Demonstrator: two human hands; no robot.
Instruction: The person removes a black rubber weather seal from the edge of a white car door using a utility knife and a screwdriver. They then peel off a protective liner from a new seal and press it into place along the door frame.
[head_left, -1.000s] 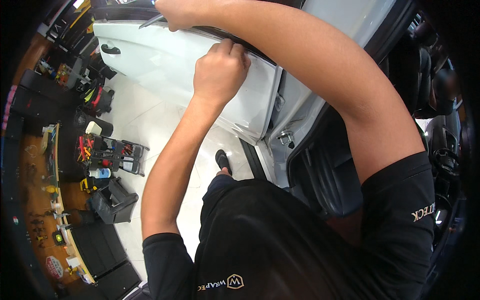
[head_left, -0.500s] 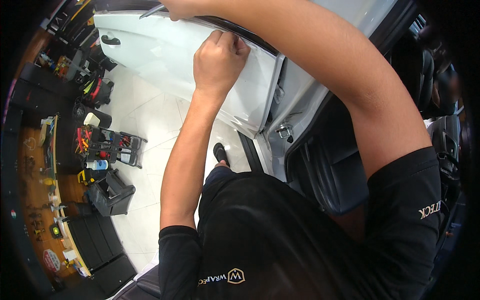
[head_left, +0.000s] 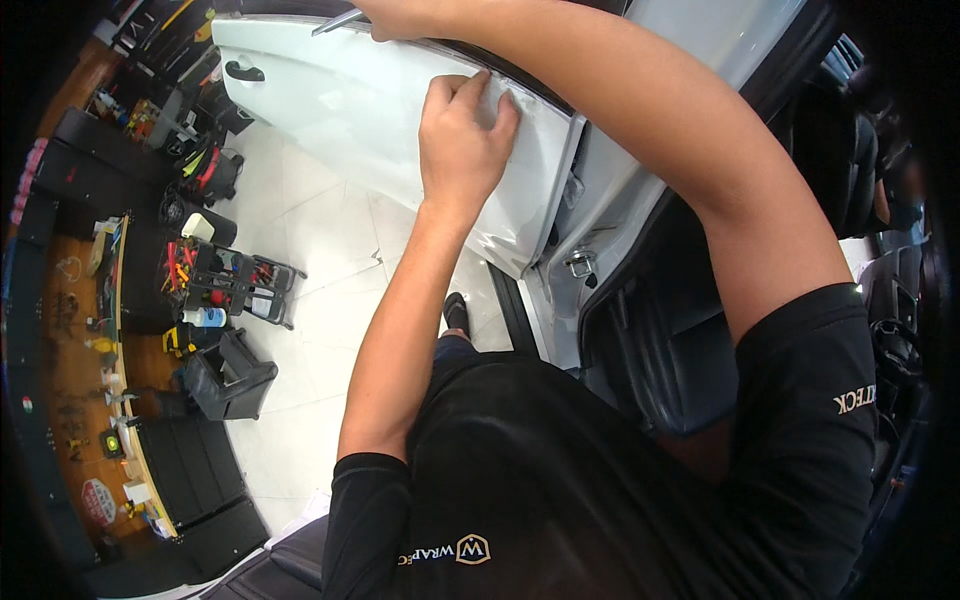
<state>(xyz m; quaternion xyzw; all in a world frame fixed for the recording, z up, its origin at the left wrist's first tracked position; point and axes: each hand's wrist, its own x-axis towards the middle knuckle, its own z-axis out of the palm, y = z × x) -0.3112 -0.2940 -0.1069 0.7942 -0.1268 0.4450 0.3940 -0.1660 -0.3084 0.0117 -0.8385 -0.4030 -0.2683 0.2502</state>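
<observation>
A white car door (head_left: 330, 90) stands swung out in front of me. My left hand (head_left: 462, 140) is at its upper edge, by the dark window trim; thumb and forefinger are apart, and the other fingers curl against the panel. A shiny, wrinkled patch shows beside the fingertips, too small to make out. Farther up, my right hand (head_left: 400, 18) is closed on a thin grey metal tool (head_left: 338, 22) that points left along the door's top edge. The picture's upper rim cuts off part of that hand. The black door handle (head_left: 244, 71) lies left of both hands.
To the right are the door opening, a metal latch striker (head_left: 580, 264) and a black car seat (head_left: 650, 350). A tool cart (head_left: 250, 285) and a black bin (head_left: 232, 378) stand on the pale tiled floor (head_left: 310, 330) at left, before a workbench (head_left: 125, 330).
My left thumb and forefinger have parted from a closed pinch. The view has shifted, so the door and both hands appear slightly farther right. The right hand still grips the metal tool.
</observation>
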